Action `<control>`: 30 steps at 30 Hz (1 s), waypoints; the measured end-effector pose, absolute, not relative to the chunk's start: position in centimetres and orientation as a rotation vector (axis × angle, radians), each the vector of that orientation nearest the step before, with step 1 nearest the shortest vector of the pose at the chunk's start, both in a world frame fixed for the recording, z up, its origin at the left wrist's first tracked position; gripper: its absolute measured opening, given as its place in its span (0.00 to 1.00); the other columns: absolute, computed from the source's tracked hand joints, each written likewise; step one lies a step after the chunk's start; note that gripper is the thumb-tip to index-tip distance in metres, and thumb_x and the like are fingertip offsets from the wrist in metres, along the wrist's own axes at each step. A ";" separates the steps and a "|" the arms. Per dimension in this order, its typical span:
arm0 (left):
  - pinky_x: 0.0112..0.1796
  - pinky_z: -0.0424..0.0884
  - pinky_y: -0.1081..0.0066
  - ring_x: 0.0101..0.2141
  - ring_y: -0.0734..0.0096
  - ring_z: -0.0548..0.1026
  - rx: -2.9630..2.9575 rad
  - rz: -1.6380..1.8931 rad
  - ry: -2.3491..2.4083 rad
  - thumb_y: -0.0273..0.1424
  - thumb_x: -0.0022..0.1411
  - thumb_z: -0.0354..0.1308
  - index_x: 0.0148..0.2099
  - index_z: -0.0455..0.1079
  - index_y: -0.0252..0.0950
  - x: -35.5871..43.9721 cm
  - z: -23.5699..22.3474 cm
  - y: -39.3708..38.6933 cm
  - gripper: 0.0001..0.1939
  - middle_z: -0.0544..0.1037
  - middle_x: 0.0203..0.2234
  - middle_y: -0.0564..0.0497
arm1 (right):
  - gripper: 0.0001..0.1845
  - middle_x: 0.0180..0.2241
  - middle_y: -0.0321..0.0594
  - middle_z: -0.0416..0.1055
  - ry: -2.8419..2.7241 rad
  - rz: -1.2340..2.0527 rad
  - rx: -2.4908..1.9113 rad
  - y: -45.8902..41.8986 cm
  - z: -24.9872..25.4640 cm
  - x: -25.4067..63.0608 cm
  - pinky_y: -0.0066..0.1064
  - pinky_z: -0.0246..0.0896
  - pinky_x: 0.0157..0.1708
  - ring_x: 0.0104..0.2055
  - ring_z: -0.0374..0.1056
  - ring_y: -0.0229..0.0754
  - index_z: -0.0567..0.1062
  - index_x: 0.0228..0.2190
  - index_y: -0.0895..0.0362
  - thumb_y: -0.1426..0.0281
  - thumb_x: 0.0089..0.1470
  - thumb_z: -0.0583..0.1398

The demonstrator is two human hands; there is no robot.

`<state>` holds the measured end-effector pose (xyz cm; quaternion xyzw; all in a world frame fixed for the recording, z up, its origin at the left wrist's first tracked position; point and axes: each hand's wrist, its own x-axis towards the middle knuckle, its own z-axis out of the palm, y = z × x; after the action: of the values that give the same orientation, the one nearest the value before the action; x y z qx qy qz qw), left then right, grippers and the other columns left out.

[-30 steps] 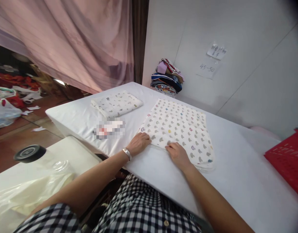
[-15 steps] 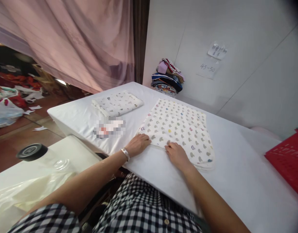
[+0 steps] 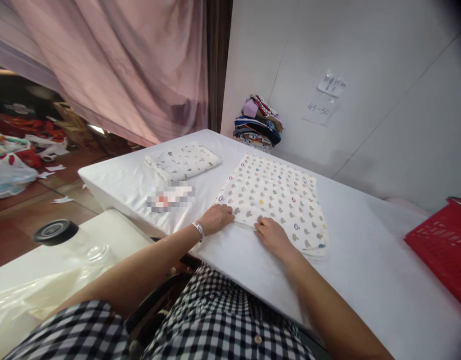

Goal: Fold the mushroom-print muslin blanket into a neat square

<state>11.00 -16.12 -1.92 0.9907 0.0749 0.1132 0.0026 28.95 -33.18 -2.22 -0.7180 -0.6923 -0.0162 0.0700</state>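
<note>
A folded white cloth with small grey and coloured prints (image 3: 275, 200) lies flat on the white table (image 3: 365, 270). My left hand (image 3: 215, 219), with a watch on its wrist, pinches the cloth's near left corner. My right hand (image 3: 272, 235) pinches the near edge a little to the right. Both hands have their fingers curled onto the fabric's edge.
A second folded printed cloth (image 3: 183, 161) lies at the table's far left, with a blurred card (image 3: 170, 196) in front of it. A pile of folded clothes (image 3: 257, 122) sits against the wall. A red basket (image 3: 440, 245) is at the right. A pink curtain (image 3: 121, 65) hangs at the left.
Both hands stay on the cloth's near edge. Only the view has shifted slightly.
</note>
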 end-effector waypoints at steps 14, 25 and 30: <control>0.33 0.58 0.69 0.31 0.72 0.66 3.181 0.486 0.390 0.33 0.67 0.41 0.31 0.67 0.35 11.8 -3.7 -16.2 0.17 0.70 0.30 0.49 | 0.13 0.37 0.42 0.66 -2.090 -0.123 -2.240 -33.2 -2.0 28.2 0.29 0.53 0.38 0.39 0.60 0.40 0.73 0.38 0.56 0.68 0.60 0.50; 0.33 0.58 0.67 0.31 0.70 0.65 3.172 0.626 0.328 0.30 0.67 0.40 0.32 0.66 0.35 10.9 -3.7 -16.2 0.16 0.69 0.30 0.48 | 0.14 0.33 0.41 0.67 -2.031 -0.309 -2.207 -33.3 -3.2 28.1 0.30 0.52 0.35 0.35 0.60 0.41 0.73 0.34 0.56 0.72 0.60 0.48; 0.33 0.58 0.67 0.31 0.70 0.64 3.166 0.631 0.308 0.28 0.67 0.40 0.33 0.66 0.35 10.4 -3.8 -16.5 0.15 0.69 0.30 0.49 | 0.14 0.32 0.41 0.67 -1.981 -0.341 -2.173 -33.2 -3.5 28.1 0.30 0.52 0.34 0.34 0.60 0.40 0.73 0.31 0.57 0.73 0.59 0.48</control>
<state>10.40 -16.45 -3.78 0.9750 0.0948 0.1945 -0.0506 28.09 -33.24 -3.55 -0.7310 -0.6665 -0.1148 0.0905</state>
